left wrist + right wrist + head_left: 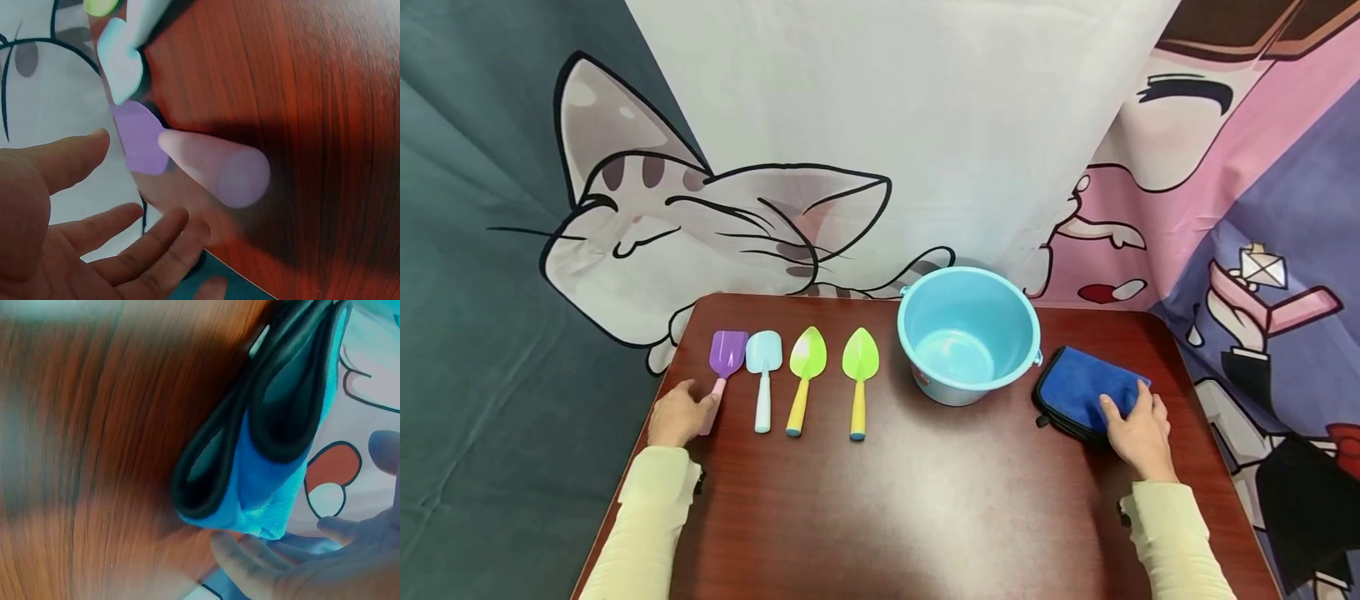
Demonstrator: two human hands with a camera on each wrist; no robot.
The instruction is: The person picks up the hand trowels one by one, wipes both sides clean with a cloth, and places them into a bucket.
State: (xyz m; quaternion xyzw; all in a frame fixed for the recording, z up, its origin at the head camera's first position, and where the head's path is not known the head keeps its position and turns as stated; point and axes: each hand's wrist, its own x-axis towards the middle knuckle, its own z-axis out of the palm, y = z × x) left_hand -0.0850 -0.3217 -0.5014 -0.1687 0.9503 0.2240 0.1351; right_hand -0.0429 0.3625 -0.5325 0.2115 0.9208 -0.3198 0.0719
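Observation:
A toy shovel point(727, 354) with a purple blade and pink handle lies at the table's left. My left hand point(679, 415) is beside its handle, the fingers spread and apart from the handle in the left wrist view, where the pink handle point(212, 165) points toward the camera. On the right lies a folded blue cloth item point(1090, 390) with black edging. My right hand point(1142, 429) is at its right end, thumb over the top and fingers extended. The right wrist view shows the fingertips close to the folded edge point(262, 519).
A light blue toy shovel point(763, 367) and two green trowels with yellow handles, one point(807, 367) left of the other point(860, 367), lie in a row. A blue bucket point(952, 396) stands at the back. Printed curtains point(880, 100) hang behind the brown table point(910, 517).

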